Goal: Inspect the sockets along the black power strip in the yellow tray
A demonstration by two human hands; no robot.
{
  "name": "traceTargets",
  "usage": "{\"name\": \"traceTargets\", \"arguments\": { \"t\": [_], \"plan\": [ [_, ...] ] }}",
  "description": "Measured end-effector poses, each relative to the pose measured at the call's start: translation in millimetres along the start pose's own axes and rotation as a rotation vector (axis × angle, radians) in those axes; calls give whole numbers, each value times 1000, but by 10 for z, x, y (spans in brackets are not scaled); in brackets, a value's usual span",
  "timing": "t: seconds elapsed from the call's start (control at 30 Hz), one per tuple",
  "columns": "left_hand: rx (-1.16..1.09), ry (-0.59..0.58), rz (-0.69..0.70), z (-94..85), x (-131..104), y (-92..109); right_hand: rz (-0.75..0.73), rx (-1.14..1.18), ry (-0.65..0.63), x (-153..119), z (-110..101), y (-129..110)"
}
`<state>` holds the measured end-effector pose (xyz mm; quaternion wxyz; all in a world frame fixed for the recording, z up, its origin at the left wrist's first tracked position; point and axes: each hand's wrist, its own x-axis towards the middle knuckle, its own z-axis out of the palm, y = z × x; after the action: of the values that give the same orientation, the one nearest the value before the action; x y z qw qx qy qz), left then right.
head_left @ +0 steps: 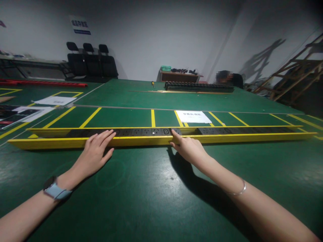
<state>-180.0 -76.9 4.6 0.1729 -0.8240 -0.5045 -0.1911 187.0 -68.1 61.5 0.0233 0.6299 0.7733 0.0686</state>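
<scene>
A long yellow channel [141,141] lies across the green table, with black socket modules [146,131] sitting in a row inside it. Right of the middle, the row has a gap [190,131] where the yellow inside shows. My left hand [97,149] rests over the near wall left of centre, fingers stretched onto the modules and thumb apart. At the gap's left edge, my right hand [189,148] reaches over the near wall. Its index finger extends onto the end of a module, with the thumb apart on the outer side; the other fingers are partly hidden.
Behind the channel lies a white printed sheet [193,117] among yellow tape lines. Farther back are a dark rack-like strip [199,87], thin rods and a screwdriver [152,84]. Papers [54,100] lie at left. A person [224,78] is beyond the far edge.
</scene>
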Motion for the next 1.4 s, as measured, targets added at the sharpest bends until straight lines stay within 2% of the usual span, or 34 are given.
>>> {"name": "traceTargets", "arguments": {
  "t": [0.17,0.47,0.97,1.4],
  "plan": [
    [-2,5,2,-9,2,11,51,-53,-2,3,-17,-1],
    [-3,18,0,4,4,9,18,99,14,89,195,-57],
    [-5,13,-2,26,-6,-10,148,25,-74,125,82,112],
    [-26,16,-9,26,-1,-11,263,88,-160,219,141,284]
  ]
}}
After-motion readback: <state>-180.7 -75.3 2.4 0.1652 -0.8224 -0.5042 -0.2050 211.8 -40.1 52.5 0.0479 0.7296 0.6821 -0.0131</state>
